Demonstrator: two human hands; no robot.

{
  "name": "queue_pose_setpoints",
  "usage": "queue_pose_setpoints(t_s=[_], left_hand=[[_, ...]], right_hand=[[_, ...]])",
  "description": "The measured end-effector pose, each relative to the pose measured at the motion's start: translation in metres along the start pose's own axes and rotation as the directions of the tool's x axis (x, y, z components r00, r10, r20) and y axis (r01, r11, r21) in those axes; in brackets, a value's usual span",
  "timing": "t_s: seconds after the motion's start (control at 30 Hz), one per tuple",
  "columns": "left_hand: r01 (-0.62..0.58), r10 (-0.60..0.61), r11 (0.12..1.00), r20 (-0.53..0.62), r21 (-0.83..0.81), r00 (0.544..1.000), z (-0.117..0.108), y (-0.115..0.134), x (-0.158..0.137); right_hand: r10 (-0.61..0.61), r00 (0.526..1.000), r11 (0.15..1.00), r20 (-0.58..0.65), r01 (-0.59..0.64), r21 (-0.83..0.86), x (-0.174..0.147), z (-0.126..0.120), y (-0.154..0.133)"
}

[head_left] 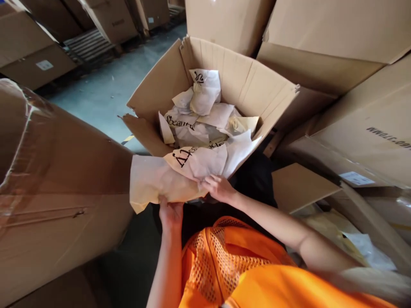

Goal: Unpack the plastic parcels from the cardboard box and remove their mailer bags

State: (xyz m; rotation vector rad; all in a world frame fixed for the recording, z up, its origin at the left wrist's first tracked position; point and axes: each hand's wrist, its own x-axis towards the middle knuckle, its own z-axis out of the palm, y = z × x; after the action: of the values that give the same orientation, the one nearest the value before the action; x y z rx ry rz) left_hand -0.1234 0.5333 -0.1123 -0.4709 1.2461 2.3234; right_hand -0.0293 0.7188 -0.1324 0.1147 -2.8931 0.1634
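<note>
Paper wrapper [154, 177]: a pale, creased sheet with a yellowish lower edge, held up in front of the body, over the near edge of an open cardboard box.
Left hand [171, 214]: closed on the wrapper's lower edge, with some fingers hidden by the paper.
Right hand [220, 188]: fingers curled in and pinching the wrapper's right end, near the rim of the box; what lies under the fingertips is hidden.
Printed paper [205, 162]: a white piece with large black letters, among them "ty", overlapping the wrapper's upper right part and reaching over the near side of the box.
Open box [247, 77]: brown, tilted in view, with ragged top corners.
Inside the box: a loose heap of crumpled white paper bundles [205, 96], some printed in black; one stands up at the back.
Clothing: a bright orange vest [212, 256] with mesh panels, worn by the person.
Left side: a large brown carton [80, 171], close by.
Right side: stacked cartons [362, 132], and lower down some white plastic [369, 250].
Background: grey-blue floor [96, 90], a slatted pallet [88, 46] and more cartons, slightly blurred.
</note>
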Motion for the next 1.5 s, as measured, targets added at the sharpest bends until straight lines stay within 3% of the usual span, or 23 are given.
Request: queue_pose_setpoints(t_s=[0.2, 0.33, 0.47, 0.83, 1.13, 1.23, 1.3, 1.33, 1.4, 1.43, 1.47, 1.5], left_hand=[[-0.173, 0.183, 0.981, 0.129, -0.085, 0.975, -0.012, 0.039, -0.016], [-0.389, 0.401, 0.916, 0.18, -0.098, 0.898, -0.022, 0.081, -0.031], [-0.489, 0.494, 0.869, 0.16, -0.07, 0.855, -0.025, 0.104, -0.042], [-0.499, 0.533, 0.844, 0.214, -0.196, 0.818, -0.029, 0.121, -0.056], [-0.515, 0.53, 0.848, 0.189, -0.122, 0.827, -0.029, 0.118, -0.057], [-0.571, 0.57, 0.818, 0.215, -0.063, 0.793, -0.026, 0.12, -0.061], [-0.661, 0.595, 0.715, 0.298, 0.229, 0.747, -0.022, 0.125, -0.066], [-0.676, 0.591, 0.582, 0.336, 0.451, 0.733, -0.02, 0.127, -0.069], [-0.562, 0.549, 0.243, 0.365, 0.791, 0.752, -0.017, 0.132, -0.072], [-0.529, 0.553, 0.206, 0.349, 0.823, 0.757, -0.017, 0.134, -0.073], [-0.571, 0.579, 0.34, 0.312, 0.747, 0.753, -0.019, 0.135, -0.073], [-0.614, 0.592, 0.624, 0.219, 0.484, 0.775, -0.021, 0.136, -0.072]], right_hand=[[0.065, 0.992, 0.995, -0.109, -0.057, 0.08, -0.011, 0.013, 0.016], [0.101, 0.989, 0.993, -0.106, -0.094, 0.069, -0.008, 0.014, 0.016], [0.137, 0.989, 0.988, -0.054, -0.133, 0.078, -0.004, 0.014, 0.014], [0.153, 0.981, 0.984, -0.117, -0.14, 0.112, -0.002, 0.019, 0.014], [0.169, 0.972, 0.983, -0.163, -0.153, 0.106, -0.005, 0.018, 0.013], [0.22, 0.971, 0.972, -0.094, -0.211, 0.103, -0.004, 0.016, 0.011], [0.279, 0.96, 0.957, -0.017, -0.276, 0.089, -0.002, 0.012, 0.01], [0.306, 0.952, 0.949, 0.014, -0.306, 0.079, 0.0, 0.009, 0.01], [0.343, 0.938, 0.936, 0.06, -0.346, 0.064, 0.002, 0.0, 0.008], [0.354, 0.932, 0.931, 0.08, -0.36, 0.066, 0.003, -0.006, 0.006], [0.36, 0.927, 0.927, 0.104, -0.368, 0.071, 0.004, -0.012, 0.006], [0.358, 0.925, 0.927, 0.128, -0.369, 0.073, 0.005, -0.018, 0.006]])
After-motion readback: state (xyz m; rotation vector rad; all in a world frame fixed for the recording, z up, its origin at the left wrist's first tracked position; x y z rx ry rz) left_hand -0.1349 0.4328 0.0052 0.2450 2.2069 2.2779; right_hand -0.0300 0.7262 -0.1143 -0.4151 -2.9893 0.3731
